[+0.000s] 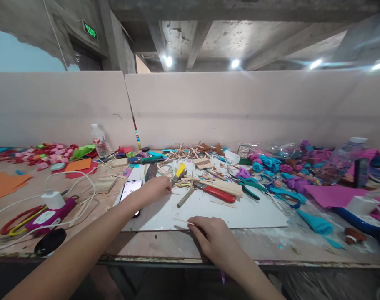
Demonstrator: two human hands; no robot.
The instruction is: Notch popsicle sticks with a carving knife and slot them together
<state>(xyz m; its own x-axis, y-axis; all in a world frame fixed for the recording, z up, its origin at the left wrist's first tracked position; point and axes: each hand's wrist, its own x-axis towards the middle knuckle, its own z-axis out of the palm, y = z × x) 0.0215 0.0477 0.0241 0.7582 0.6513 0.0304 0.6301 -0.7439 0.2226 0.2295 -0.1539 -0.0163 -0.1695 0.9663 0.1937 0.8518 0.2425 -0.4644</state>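
My right hand (214, 238) pinches a thin wooden stick (180, 220) between thumb and fingers over the front of a white board (158, 221). My left hand (158, 188) is low over the board with its fingers drawn together. A sliver of wood shows by its fingertips, but what they hold, if anything, I cannot make out. Just beyond that hand lies a yellow utility knife (181, 169). A phone (131, 191) with a lit screen lies partly under my left forearm. Between the hands and the wood pile rests a short round rod (186, 197).
Red-handled pliers (219, 193) and green-handled pliers (251, 192) lie right of centre. Loose wooden sticks (190, 151) are heaped at the back. A purple power strip (51, 216) with white cables sits left. Bottles (99, 139) and coloured clay pieces line the partition.
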